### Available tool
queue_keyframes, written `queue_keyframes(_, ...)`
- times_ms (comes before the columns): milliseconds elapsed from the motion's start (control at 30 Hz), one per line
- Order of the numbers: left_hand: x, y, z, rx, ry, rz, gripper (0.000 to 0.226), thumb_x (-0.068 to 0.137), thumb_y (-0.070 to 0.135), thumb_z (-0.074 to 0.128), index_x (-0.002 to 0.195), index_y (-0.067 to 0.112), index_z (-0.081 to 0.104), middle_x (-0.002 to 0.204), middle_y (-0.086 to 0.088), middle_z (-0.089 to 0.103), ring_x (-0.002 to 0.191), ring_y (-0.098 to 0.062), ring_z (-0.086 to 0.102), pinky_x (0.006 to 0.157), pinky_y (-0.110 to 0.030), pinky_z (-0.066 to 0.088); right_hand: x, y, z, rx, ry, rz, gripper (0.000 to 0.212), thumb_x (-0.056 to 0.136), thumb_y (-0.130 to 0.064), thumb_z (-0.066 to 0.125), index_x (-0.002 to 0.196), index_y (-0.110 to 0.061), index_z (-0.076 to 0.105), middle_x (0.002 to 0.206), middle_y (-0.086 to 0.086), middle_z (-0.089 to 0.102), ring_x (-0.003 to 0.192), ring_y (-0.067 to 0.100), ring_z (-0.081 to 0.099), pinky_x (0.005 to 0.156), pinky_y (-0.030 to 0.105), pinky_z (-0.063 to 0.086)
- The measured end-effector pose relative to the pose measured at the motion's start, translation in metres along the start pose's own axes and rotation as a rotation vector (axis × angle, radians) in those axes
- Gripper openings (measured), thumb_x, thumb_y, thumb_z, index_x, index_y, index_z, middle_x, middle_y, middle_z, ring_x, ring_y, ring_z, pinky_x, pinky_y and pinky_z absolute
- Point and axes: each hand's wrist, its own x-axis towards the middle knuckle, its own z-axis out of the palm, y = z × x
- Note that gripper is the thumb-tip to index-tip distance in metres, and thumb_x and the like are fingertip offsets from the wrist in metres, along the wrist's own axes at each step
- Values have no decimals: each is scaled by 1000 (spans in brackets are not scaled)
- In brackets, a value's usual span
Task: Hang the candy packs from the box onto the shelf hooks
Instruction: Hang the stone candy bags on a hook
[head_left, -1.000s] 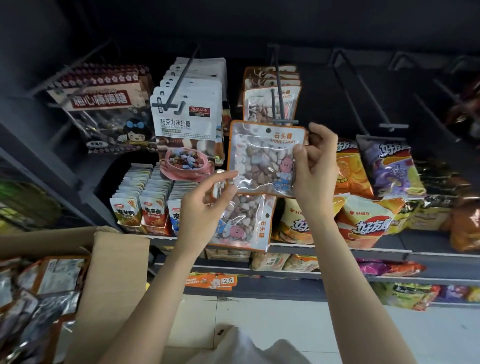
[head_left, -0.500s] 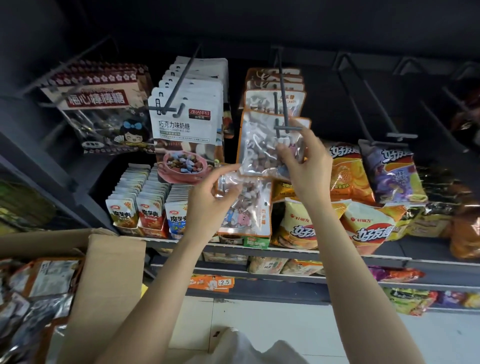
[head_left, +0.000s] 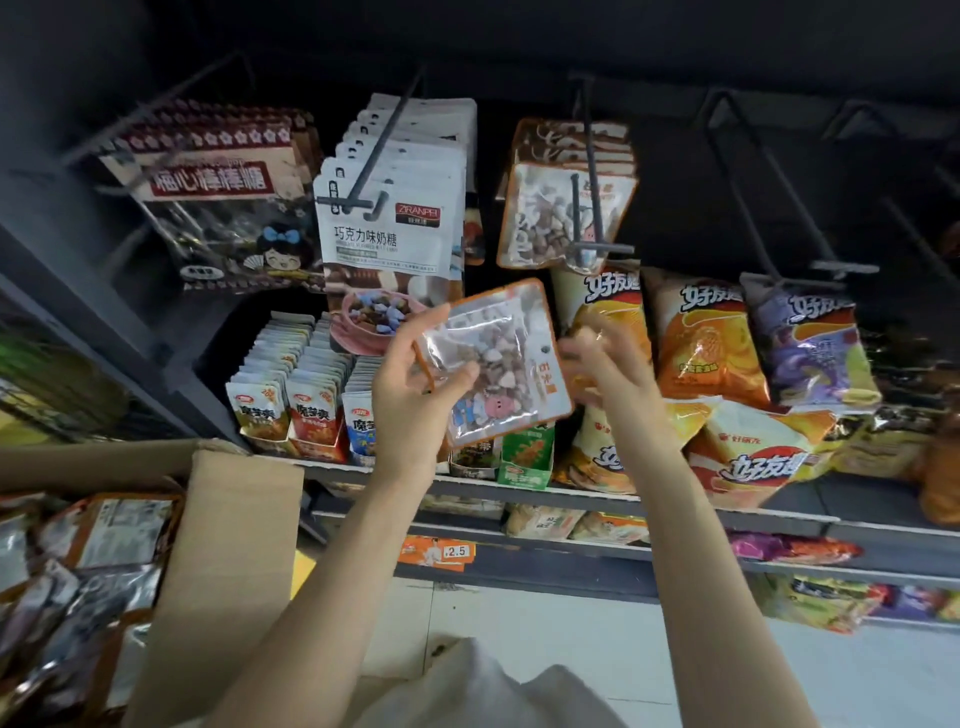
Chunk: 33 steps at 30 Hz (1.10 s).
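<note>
Left hand grip clamped on orange-edged clear candy pack | right hand blurred, grip indeterminate | risk: you miss dark metal shelf hook, pack drops.

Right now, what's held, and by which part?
Left hand grips a clear stone-candy pack by its left edge. Right hand is blurred; whether it holds anything cannot be told.

Dark grey metal shelf unit, dim overhead. Pale tiled floor below the shelf. Orange price tag on the rail just under the shelf edge.
</note>
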Motion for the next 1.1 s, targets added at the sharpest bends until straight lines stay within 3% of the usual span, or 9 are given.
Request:
queue_keyframes(100, -1, -6, 10, -119, 58, -62, 52, 77, -14, 67, 111, 24, 58, 121, -4, 59, 103, -9, 63, 81, -29, 55, -31, 19, 8, 42, -193, 106, 35, 83, -26, 69, 115, -14, 62, 101, -1, 73, 93, 16, 70, 78, 28, 58)
queue_keyframes(167, -4, -9, 13, -136, 38, -89, 51, 77, -14, 65, 113, 21, 52, 113, -3, 60, 96, -8, 65, 78, -27, 54, -34, 21, 9, 64, -60, 56, 19, 88, -13, 67, 106, -17, 65, 95, -5, 75, 91, 14, 70, 75, 28, 59)
queue_keyframes(300, -6, -12, 5, -12, -55, -40, 35, 82, 0, 66, 109, 19, 54, 90, 15, 70, 89, -2, 64, 84, -19, 49, -30, 7, -8, -285, 108, -333, 10, 91, -18, 64, 85, -26, 64, 77, -21, 67, 74, -1, 61, 65, 15, 48)
queue_keyframes(433, -3, -6, 9, 72, -118, 23, 14, 89, 5, 60, 92, 19, 60, 80, 24, 68, 80, 8, 61, 75, -10, 45, -24, -4, -16, -407, 189, -461, 12, 93, -27, 60, 96, -20, 70, 83, -20, 66, 74, -2, 62, 64, 19, 48)
queue_keyframes(633, 15, 0, 23, 244, -117, 199, 15, 89, 14, 65, 88, 29, 64, 81, 25, 68, 78, 5, 61, 72, -13, 48, -10, -8, -18, -354, 385, -447, 15, 98, -22, 54, 93, -15, 67, 71, -18, 58, 59, -2, 48, 51, 14, 34)
queue_keyframes(733, 21, 1, 28, 281, -96, 297, 18, 89, 14, 67, 95, 30, 62, 84, 20, 67, 81, 2, 62, 75, -16, 50, -2, -10, -16, -329, 418, -435, 13, 98, -24, 54, 104, -17, 64, 77, -16, 64, 67, -2, 58, 57, 16, 43)
queue_keyframes(867, 26, 3, 31, 318, -76, 379, 34, 89, 12, 67, 115, 27, 51, 94, 8, 62, 84, -2, 61, 76, -15, 49, 1, -11, -13, -333, 429, -472, 33, 98, -20, 56, 128, -28, 47, 85, -1, 68, 71, 12, 64, 59, 30, 52)
queue_keyframes(967, 28, 2, 33, 358, -86, 407, 37, 90, 11, 65, 122, 23, 50, 95, 10, 60, 83, -1, 61, 72, -12, 48, 4, -10, -13, -387, 444, -514, 27, 98, -17, 56, 124, -21, 52, 87, -2, 66, 68, 11, 60, 58, 35, 51)
queue_keyframes(1100, 39, 1, 34, 432, -45, 469, 33, 91, 14, 65, 122, 16, 56, 96, 15, 59, 82, -1, 61, 71, -14, 50, 17, -10, -12, -454, 452, -585, 20, 98, -13, 54, 115, -14, 63, 84, -9, 61, 64, 11, 55, 54, 26, 43)
